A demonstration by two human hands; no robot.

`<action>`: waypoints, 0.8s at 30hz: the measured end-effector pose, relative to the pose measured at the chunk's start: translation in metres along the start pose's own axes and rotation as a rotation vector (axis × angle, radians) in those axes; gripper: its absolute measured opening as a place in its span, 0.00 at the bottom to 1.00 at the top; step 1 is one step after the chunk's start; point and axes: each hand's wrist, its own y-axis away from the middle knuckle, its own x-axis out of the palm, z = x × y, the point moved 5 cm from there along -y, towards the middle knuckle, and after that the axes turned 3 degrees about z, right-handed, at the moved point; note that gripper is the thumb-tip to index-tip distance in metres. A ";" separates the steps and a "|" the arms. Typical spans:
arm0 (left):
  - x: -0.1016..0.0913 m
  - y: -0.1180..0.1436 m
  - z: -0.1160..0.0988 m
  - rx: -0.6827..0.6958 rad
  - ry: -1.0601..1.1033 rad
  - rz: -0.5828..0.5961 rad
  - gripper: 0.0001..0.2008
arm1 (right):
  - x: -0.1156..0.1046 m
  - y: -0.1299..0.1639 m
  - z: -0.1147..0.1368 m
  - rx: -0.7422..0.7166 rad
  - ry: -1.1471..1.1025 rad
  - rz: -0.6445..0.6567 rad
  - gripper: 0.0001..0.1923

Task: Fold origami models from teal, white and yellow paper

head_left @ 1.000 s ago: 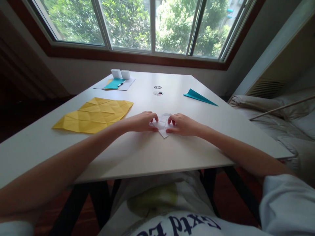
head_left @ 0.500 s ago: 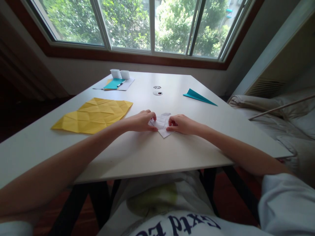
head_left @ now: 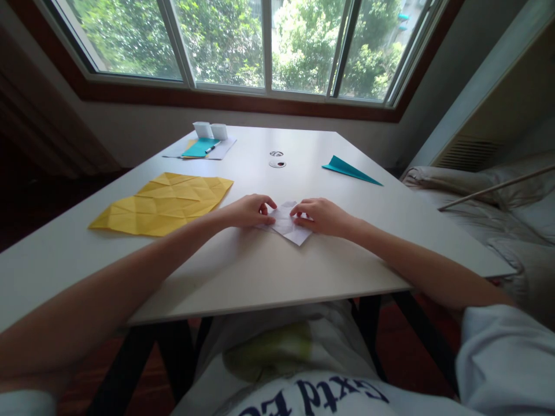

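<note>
A small folded sheet of white paper (head_left: 295,232) lies on the white table in front of me, creased, with one corner pointing towards me. At its left edge is my left hand (head_left: 250,210), thumb and curled forefinger gripping the paper's side. My right hand (head_left: 323,216) holds the paper from the right, its fingertips bent over the top and the thumb resting on it. Fingers hide parts of both sides of the sheet.
A large creased yellow paper (head_left: 162,203) lies to the left. On the right is a folded teal paper (head_left: 352,170). Two white paper boxes (head_left: 210,130), teal sheets (head_left: 200,148) and a pen (head_left: 213,147) are at the back left. A round cable hole (head_left: 277,164) sits mid-table.
The white paper has been turned or spread, and its near corner now points further right. My right fingers have stretched out further over it; the left hand has shifted slightly left.
</note>
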 end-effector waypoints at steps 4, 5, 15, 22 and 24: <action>0.001 0.001 -0.006 0.037 -0.028 0.010 0.23 | 0.001 -0.001 0.004 -0.019 0.152 -0.042 0.13; 0.001 0.001 -0.007 0.047 -0.036 0.007 0.22 | 0.001 -0.001 0.006 -0.034 0.184 -0.049 0.13; 0.005 0.002 -0.009 0.048 -0.040 0.009 0.29 | -0.001 -0.004 0.016 -0.045 0.409 -0.011 0.14; 0.010 0.000 -0.010 0.053 -0.047 -0.022 0.30 | 0.001 -0.004 0.019 -0.075 0.445 -0.048 0.14; 0.011 0.000 -0.010 0.049 -0.056 -0.025 0.30 | 0.002 -0.004 0.018 -0.066 0.437 -0.056 0.14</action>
